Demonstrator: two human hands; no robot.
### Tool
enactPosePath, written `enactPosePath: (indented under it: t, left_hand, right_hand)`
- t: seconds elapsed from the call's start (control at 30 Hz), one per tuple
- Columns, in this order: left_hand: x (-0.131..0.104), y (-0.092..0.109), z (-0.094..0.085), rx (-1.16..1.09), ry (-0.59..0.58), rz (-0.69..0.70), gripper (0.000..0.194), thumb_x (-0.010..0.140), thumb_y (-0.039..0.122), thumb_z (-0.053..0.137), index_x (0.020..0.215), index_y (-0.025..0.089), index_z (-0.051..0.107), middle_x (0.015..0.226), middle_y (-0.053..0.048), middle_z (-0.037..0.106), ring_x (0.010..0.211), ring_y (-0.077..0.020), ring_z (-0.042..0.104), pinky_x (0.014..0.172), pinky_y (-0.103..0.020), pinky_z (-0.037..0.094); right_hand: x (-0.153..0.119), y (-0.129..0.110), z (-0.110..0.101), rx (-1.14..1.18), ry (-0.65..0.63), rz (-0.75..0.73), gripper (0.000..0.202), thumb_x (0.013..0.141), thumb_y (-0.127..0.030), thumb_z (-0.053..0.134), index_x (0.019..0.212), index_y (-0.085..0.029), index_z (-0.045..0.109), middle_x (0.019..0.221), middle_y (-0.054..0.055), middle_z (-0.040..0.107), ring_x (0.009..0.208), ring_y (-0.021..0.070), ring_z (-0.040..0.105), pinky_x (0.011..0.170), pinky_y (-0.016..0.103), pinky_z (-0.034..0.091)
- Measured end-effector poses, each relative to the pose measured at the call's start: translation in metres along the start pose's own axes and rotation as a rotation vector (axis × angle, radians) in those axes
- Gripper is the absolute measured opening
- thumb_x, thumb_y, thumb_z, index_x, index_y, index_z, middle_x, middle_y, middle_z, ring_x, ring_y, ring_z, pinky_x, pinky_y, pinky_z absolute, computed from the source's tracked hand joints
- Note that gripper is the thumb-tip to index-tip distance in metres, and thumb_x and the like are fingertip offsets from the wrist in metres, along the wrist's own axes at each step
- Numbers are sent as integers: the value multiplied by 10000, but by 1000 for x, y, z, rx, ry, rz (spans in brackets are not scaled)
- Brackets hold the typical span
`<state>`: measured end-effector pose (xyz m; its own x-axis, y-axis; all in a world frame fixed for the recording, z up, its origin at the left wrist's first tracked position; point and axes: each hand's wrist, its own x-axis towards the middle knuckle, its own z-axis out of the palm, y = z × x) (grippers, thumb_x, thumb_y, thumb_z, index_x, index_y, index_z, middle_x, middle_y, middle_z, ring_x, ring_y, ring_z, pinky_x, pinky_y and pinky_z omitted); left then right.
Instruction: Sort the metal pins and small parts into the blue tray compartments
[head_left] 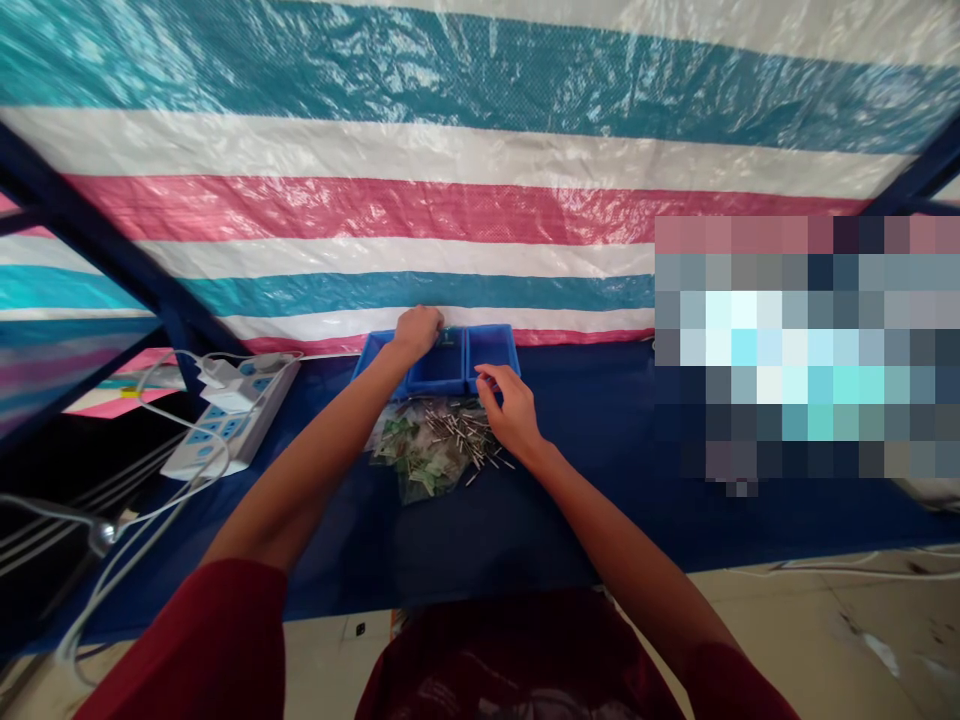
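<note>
My left hand (418, 330) reaches over the far side of the blue bins, its fingers curled downward above the middle bin (435, 384). Beside those fingertips a small dark green piece (448, 337) shows; whether they grip it is unclear. My right hand (514, 405) is by the front of the right bin (513, 345), thumb and forefinger bent toward each other; anything between them is too small to make out. The left bin (367, 362) is partly behind my left forearm. In front lie a heap of thin metal pins (459, 428) and clear plastic bags (427, 478) with greenish pieces.
At left, a white power strip (206, 445) holds plugs, with loose white cables (112, 570) trailing off the dark blue table (600, 400). A striped plastic sheet (480, 215) hangs behind, with blue metal frame bars (90, 225) at the side. A blurred-out area covers the right.
</note>
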<state>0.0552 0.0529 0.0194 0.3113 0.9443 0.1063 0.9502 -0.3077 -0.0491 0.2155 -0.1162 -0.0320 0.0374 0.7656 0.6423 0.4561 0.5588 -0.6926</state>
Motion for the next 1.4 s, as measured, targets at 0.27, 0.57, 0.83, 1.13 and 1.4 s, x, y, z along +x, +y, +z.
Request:
enactPosePath:
  t: [0.27,0.57,0.83,1.13,1.4]
  left_hand:
    - [0,3,1,5,21,-19,245,810,109,534,962,155,720,995,-151,700,993,-301,627,824,-347,456]
    - [-10,6,3,41,80,8,249,838,139,551,1060,172,660,1156,-145,645,1080,-290,575,888,-361,421]
    - [-28,12,-10,-91,283,49,251,924,221,485,1080,147,667,1164,-152,636,1122,-313,546,942,-411,398]
    - [-120,31,-17,-669,513,189,351,957,396,452,868,194,724,921,-55,703,888,-199,640,866,-306,472]
    - [-148,29,9,-670,478,182,339,959,380,454,887,179,717,929,-62,709,883,-200,655,864,-311,493]
  right_hand:
    - [-1,1,1,-7,-4,2,261,967,-309,439,1096,-202,639,959,74,656,850,176,622,820,307,520]
    - [0,0,0,-7,-12,4,260,964,-290,437,1100,-203,640,960,75,657,857,179,624,819,312,521]
    - [0,2,0,-21,-10,8,238,939,-256,456,1078,-202,641,942,70,660,827,176,620,802,305,517]
    - [0,8,3,-225,-158,81,140,833,-143,555,854,-198,682,840,51,663,789,196,610,785,323,495]
    - [-1,1,3,-439,-411,208,125,855,-229,622,851,-196,742,825,54,651,794,191,606,723,293,452]
